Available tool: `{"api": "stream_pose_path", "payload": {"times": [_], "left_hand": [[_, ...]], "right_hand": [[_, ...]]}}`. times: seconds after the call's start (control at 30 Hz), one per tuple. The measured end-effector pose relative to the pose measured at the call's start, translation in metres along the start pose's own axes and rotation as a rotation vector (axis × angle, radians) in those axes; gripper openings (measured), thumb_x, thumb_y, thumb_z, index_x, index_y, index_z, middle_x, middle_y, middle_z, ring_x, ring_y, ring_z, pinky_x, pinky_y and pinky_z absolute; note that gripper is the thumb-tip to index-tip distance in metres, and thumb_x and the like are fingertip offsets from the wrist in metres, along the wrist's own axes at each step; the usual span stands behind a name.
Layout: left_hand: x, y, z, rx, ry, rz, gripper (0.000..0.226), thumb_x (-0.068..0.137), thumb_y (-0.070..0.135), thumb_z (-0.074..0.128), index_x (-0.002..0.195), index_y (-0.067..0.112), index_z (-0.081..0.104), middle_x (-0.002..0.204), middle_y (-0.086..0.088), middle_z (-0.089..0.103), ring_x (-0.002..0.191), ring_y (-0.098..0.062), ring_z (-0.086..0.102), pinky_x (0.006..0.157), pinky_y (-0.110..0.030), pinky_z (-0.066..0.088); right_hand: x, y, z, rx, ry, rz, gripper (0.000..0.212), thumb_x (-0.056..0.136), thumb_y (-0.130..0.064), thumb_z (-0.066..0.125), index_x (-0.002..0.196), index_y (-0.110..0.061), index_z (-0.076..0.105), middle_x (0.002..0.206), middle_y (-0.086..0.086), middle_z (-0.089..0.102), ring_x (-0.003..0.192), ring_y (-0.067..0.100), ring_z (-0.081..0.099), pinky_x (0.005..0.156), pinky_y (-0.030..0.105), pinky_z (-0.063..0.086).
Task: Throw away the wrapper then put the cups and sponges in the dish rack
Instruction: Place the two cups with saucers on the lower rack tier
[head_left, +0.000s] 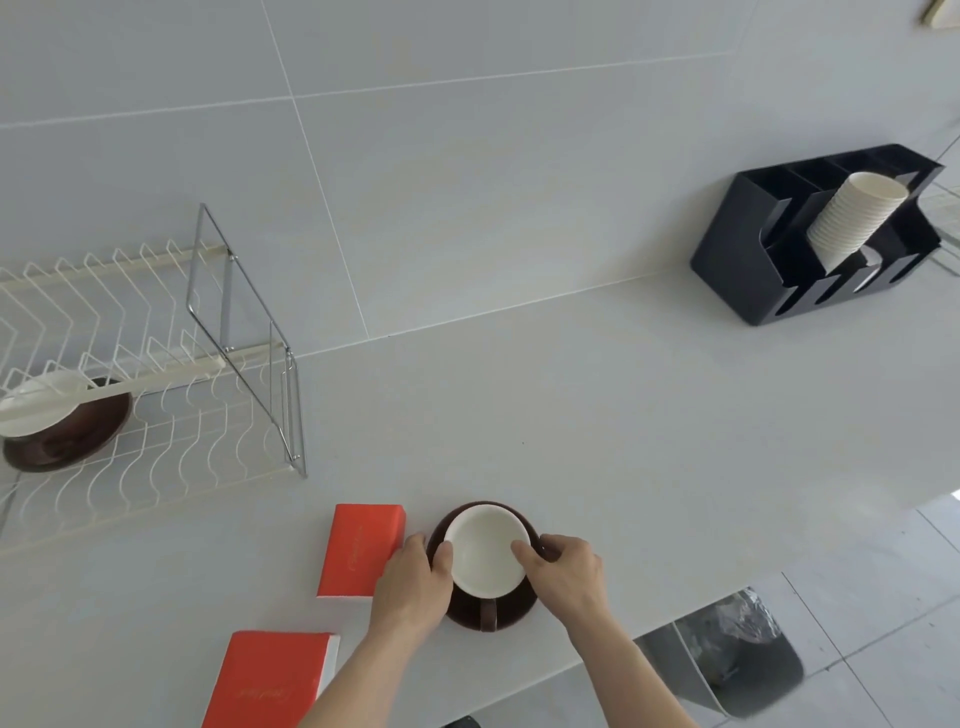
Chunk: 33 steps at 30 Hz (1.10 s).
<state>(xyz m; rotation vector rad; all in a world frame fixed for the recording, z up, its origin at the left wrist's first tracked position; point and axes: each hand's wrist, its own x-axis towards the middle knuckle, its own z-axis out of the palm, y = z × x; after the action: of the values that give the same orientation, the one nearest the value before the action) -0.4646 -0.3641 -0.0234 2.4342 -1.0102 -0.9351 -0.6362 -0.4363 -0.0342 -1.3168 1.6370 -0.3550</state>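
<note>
A brown cup with a white inside (487, 551) stands on a brown saucer (511, 616) near the counter's front edge. My left hand (413, 582) grips the cup's left side and my right hand (563, 571) grips its right side. An orange sponge (361, 551) lies just left of the cup, touching my left hand. A second orange sponge (265, 680) lies nearer me on the left. The white wire dish rack (171, 410) stands at the left against the wall, and another brown cup on a saucer (57, 421) lies in it. No wrapper is visible.
A black organizer (779, 260) with a stack of white paper cups (857, 218) sits at the back right of the counter. A bin lined with a dark bag (748, 654) stands on the floor below the counter's right front edge.
</note>
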Motion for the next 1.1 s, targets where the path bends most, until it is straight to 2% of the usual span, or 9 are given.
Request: {"api": "stream_pose_path", "payload": {"times": [0.17,0.23,0.3,0.33,0.47,0.67,0.77,0.93,1.1], "left_hand": [[0.004,0.007,-0.015,-0.064,0.042,0.008,0.049,0.096,0.047,0.042,0.125,0.01,0.055,0.118,-0.005,0.065,0.111,-0.025,0.06,0.081,-0.032,0.043],[0.007,0.009,-0.026,-0.098,0.063,0.018,0.037,0.094,0.048,0.043,0.103,0.016,0.061,0.099,-0.004,0.067,0.098,-0.026,0.062,0.073,-0.033,0.043],[0.01,0.008,-0.039,-0.14,0.086,0.025,0.033,0.092,0.048,0.045,0.074,0.021,0.052,0.073,0.002,0.059,0.08,-0.026,0.061,0.065,-0.037,0.042],[0.011,0.007,-0.045,-0.156,0.096,0.024,0.035,0.091,0.048,0.045,0.07,0.021,0.05,0.068,0.004,0.058,0.074,-0.024,0.06,0.062,-0.037,0.043],[0.017,-0.005,-0.075,-0.226,0.164,-0.012,0.032,0.089,0.051,0.048,0.083,0.023,0.062,0.08,0.011,0.066,0.079,-0.015,0.06,0.067,-0.035,0.045],[0.028,-0.056,-0.123,-0.295,0.227,-0.074,0.031,0.088,0.051,0.049,0.091,0.026,0.067,0.089,0.013,0.069,0.089,-0.016,0.06,0.074,-0.033,0.043],[0.034,-0.089,-0.15,-0.307,0.253,-0.104,0.036,0.087,0.051,0.05,0.09,0.02,0.068,0.081,0.007,0.068,0.083,-0.017,0.059,0.069,-0.032,0.042],[0.041,-0.143,-0.198,-0.332,0.291,-0.152,0.036,0.084,0.05,0.051,0.056,0.026,0.05,0.048,0.011,0.05,0.065,-0.015,0.054,0.054,-0.03,0.034],[0.056,-0.189,-0.241,-0.35,0.319,-0.195,0.039,0.083,0.049,0.052,0.051,0.028,0.046,0.042,0.018,0.051,0.059,-0.01,0.053,0.051,-0.029,0.032]], "right_hand": [[0.008,-0.025,-0.005,-0.019,0.006,-0.053,0.038,0.069,-0.046,0.067,0.055,-0.014,0.052,0.047,-0.01,0.04,0.049,0.012,0.04,0.048,0.025,0.034],[0.01,-0.037,-0.005,-0.029,0.001,-0.071,0.038,0.069,-0.045,0.066,0.06,-0.01,0.055,0.048,-0.01,0.04,0.05,0.013,0.041,0.048,0.025,0.034],[0.011,-0.052,-0.002,-0.037,-0.009,-0.098,0.037,0.069,-0.045,0.066,0.057,-0.012,0.054,0.047,-0.01,0.039,0.05,0.013,0.04,0.048,0.024,0.034],[0.011,-0.059,0.0,-0.039,-0.014,-0.109,0.036,0.069,-0.045,0.066,0.058,-0.012,0.056,0.047,-0.01,0.041,0.051,0.013,0.042,0.049,0.024,0.035],[0.009,-0.09,0.018,-0.047,-0.054,-0.158,0.037,0.068,-0.047,0.065,0.073,-0.01,0.068,0.055,-0.008,0.05,0.055,0.013,0.049,0.052,0.025,0.04],[-0.007,-0.135,0.073,-0.088,-0.118,-0.218,0.039,0.066,-0.047,0.066,0.069,-0.008,0.063,0.05,-0.009,0.043,0.05,0.012,0.043,0.049,0.025,0.036],[-0.018,-0.153,0.109,-0.113,-0.147,-0.23,0.039,0.067,-0.045,0.067,0.067,-0.007,0.063,0.049,-0.008,0.043,0.05,0.013,0.044,0.048,0.024,0.036],[-0.04,-0.183,0.175,-0.147,-0.204,-0.232,0.034,0.07,-0.044,0.067,0.053,-0.015,0.059,0.045,-0.009,0.043,0.051,0.013,0.045,0.048,0.024,0.034],[-0.054,-0.217,0.235,-0.181,-0.214,-0.257,0.035,0.073,-0.043,0.069,0.053,-0.018,0.058,0.044,-0.009,0.047,0.051,0.011,0.05,0.047,0.022,0.034]]}}
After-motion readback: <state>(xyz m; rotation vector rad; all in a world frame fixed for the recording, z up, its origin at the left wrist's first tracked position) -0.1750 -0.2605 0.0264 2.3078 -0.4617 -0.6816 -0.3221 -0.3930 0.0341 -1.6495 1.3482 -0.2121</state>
